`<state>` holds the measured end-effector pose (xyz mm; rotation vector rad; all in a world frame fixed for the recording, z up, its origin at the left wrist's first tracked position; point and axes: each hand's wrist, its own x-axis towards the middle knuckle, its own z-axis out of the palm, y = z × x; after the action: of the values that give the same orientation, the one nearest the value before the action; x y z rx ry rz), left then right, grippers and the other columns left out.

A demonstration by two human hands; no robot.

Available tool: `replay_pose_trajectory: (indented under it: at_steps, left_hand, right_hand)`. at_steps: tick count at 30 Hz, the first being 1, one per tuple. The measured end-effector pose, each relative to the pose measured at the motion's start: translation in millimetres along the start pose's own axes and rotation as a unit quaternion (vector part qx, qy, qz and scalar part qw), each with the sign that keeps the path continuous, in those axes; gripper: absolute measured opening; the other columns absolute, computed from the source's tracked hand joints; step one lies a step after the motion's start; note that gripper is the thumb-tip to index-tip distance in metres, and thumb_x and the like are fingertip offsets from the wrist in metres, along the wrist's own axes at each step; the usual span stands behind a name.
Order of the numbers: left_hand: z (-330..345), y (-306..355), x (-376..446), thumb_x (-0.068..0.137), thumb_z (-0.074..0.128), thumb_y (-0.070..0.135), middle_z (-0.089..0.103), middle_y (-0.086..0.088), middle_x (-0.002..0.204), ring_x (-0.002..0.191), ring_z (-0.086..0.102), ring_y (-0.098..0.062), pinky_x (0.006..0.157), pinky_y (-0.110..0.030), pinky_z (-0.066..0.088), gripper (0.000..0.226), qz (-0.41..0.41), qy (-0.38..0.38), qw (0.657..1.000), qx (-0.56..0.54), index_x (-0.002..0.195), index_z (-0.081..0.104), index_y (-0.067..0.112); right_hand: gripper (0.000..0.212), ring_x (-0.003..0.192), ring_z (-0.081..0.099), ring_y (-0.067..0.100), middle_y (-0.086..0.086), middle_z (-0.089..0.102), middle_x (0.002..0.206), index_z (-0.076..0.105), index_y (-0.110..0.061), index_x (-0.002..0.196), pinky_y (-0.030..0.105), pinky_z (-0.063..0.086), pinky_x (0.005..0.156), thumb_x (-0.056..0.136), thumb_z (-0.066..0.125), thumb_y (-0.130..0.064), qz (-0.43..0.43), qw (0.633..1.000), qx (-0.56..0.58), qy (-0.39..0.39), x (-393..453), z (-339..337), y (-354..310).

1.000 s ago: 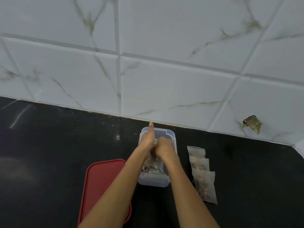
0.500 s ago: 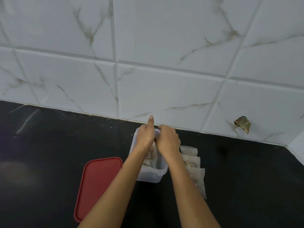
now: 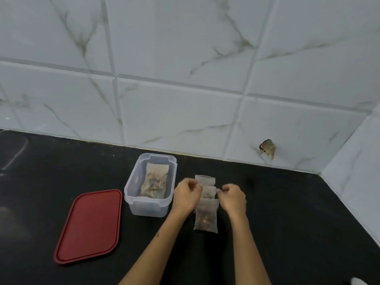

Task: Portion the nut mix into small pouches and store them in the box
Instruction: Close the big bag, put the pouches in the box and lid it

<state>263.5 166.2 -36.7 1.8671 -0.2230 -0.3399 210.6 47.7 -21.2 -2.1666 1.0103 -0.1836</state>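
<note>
A clear plastic box (image 3: 131,183) stands open on the black counter and holds a filled nut pouch (image 3: 155,182). To its right lie three more pouches in an overlapping row: a far one (image 3: 204,179), a middle one (image 3: 208,192) and a near one (image 3: 206,217). My left hand (image 3: 186,196) is curled at the left edge of the middle pouch. My right hand (image 3: 233,198) pinches its right top corner. Both hands are outside the box.
The box's red lid (image 3: 88,227) lies flat on the counter to the left of the box. A white tiled wall runs close behind, with a corner at the right. A torn scrap (image 3: 267,148) sticks to the wall low down at the right.
Both hands have come out of the box and moved right to the row of pouches, leaving a pouch lying in the box. The camera view shifted right.
</note>
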Motion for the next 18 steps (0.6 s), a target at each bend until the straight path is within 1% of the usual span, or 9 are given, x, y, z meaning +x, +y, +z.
replay_pose_trajectory:
  at_steps: [2,4,6,7,9,11,12,14,18]
  left_hand:
    - [7,-9,0,0.093,0.059,0.021,0.059,-0.006,0.122,0.098,0.053,-0.009,0.074,-0.016,0.042,0.037,-0.036,-0.004,0.997,0.063,0.126,0.052,0.009]
    - [13,-16,0,0.092,0.061,0.025,0.056,-0.009,0.127,0.109,0.054,-0.016,0.079,-0.02,0.042,0.048,-0.088,-0.002,0.993,0.079,0.134,0.045,0.006]
    - [18,-25,2,0.09,0.063,0.028,0.058,-0.01,0.126,0.114,0.056,-0.02,0.085,-0.025,0.044,0.052,-0.127,0.004,0.989,0.07,0.135,0.046,0.006]
    - [19,-30,3,0.089,0.064,0.027,0.059,-0.01,0.125,0.114,0.056,-0.021,0.087,-0.026,0.044,0.051,-0.138,0.009,0.988,0.065,0.133,0.048,0.006]
    - [21,-35,5,0.087,0.066,0.024,0.063,-0.01,0.119,0.109,0.059,-0.023,0.089,-0.029,0.047,0.04,-0.149,0.023,0.988,0.042,0.122,0.058,0.007]
    - [22,-39,6,0.088,0.065,0.019,0.069,-0.011,0.107,0.099,0.064,-0.024,0.09,-0.036,0.053,0.016,-0.146,0.029,0.989,-0.004,0.1,0.069,0.011]
    - [21,-40,7,0.089,0.064,0.017,0.071,-0.012,0.101,0.095,0.065,-0.024,0.09,-0.039,0.054,0.009,-0.142,0.025,0.989,-0.026,0.089,0.071,0.013]
    - [21,-42,10,0.09,0.063,0.016,0.073,-0.009,0.093,0.092,0.067,-0.022,0.091,-0.043,0.053,0.013,-0.137,0.015,0.988,-0.063,0.08,0.071,0.015]
    - [21,-39,18,0.093,0.06,0.017,0.073,-0.01,0.087,0.088,0.068,-0.022,0.089,-0.044,0.055,0.018,-0.115,0.012,0.989,-0.093,0.08,0.07,0.01]
  right_hand:
    - [0.027,0.106,0.059,0.023,0.008,0.063,0.116,0.063,-0.012,0.115,0.026,0.041,0.078,0.092,0.059,-0.026,0.027,0.999,0.027,-0.025,-1,6,13]
    - [0.02,0.099,0.062,0.022,0.008,0.067,0.108,0.068,-0.012,0.103,0.028,0.048,0.079,0.09,0.061,-0.027,0.043,0.996,0.061,-0.051,-3,13,23]
    - [0.013,0.092,0.065,0.025,0.011,0.069,0.1,0.069,-0.011,0.088,0.038,0.055,0.082,0.088,0.063,-0.024,0.062,0.989,0.114,-0.072,-5,19,30]
    - [0.013,0.091,0.066,0.028,0.014,0.07,0.097,0.069,-0.01,0.086,0.042,0.056,0.083,0.088,0.063,-0.021,0.07,0.985,0.135,-0.078,-5,21,33]
    - [0.011,0.091,0.067,0.028,0.015,0.07,0.094,0.07,-0.013,0.08,0.043,0.056,0.084,0.088,0.064,-0.017,0.08,0.977,0.176,-0.088,-4,23,39]
    - [0.011,0.092,0.067,0.025,0.012,0.07,0.094,0.069,-0.013,0.079,0.036,0.057,0.082,0.089,0.063,-0.015,0.091,0.965,0.223,-0.106,-3,23,44]
    - [0.01,0.093,0.067,0.023,0.01,0.07,0.094,0.07,-0.012,0.082,0.033,0.056,0.08,0.09,0.063,-0.013,0.096,0.957,0.248,-0.113,-2,22,46]
    - [0.008,0.093,0.066,0.019,0.007,0.07,0.094,0.07,-0.01,0.087,0.03,0.055,0.079,0.089,0.062,-0.011,0.105,0.945,0.288,-0.117,-1,22,47]
    - [0.008,0.084,0.066,0.017,0.006,0.07,0.088,0.07,-0.008,0.084,0.027,0.053,0.073,0.088,0.062,-0.007,0.106,0.934,0.328,-0.098,4,20,37]
